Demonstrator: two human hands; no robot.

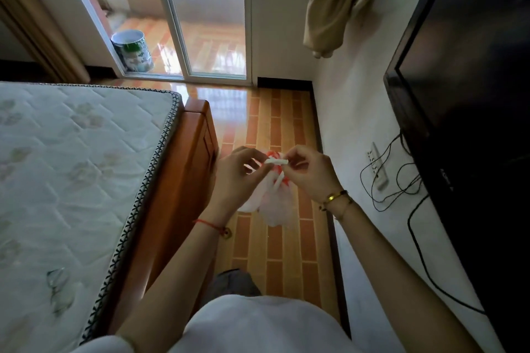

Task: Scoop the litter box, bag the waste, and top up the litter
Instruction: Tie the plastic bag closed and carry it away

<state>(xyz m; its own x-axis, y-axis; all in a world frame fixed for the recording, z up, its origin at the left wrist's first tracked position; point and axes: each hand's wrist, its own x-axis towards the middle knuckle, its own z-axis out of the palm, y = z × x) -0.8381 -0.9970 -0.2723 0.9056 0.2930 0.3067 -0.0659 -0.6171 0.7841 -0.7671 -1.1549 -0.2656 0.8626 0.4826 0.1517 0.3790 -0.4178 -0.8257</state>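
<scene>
A small white plastic bag (275, 203) with red print hangs in front of me above the tiled floor. My left hand (238, 178) pinches one of its handle strips on the left. My right hand (308, 172) pinches the other white strip on the right, and the strip is stretched between the two hands at the bag's top. The bag's lower part droops below my hands. No litter box or scoop is in view.
A bed with a bare quilted mattress (71, 166) and wooden frame (195, 152) stands on my left, with eyeglasses (58, 289) on it. A dark TV (464, 123) and cables (401, 180) line the right wall. Ahead, a glass sliding door (206, 17) and a green-white bucket (132, 50).
</scene>
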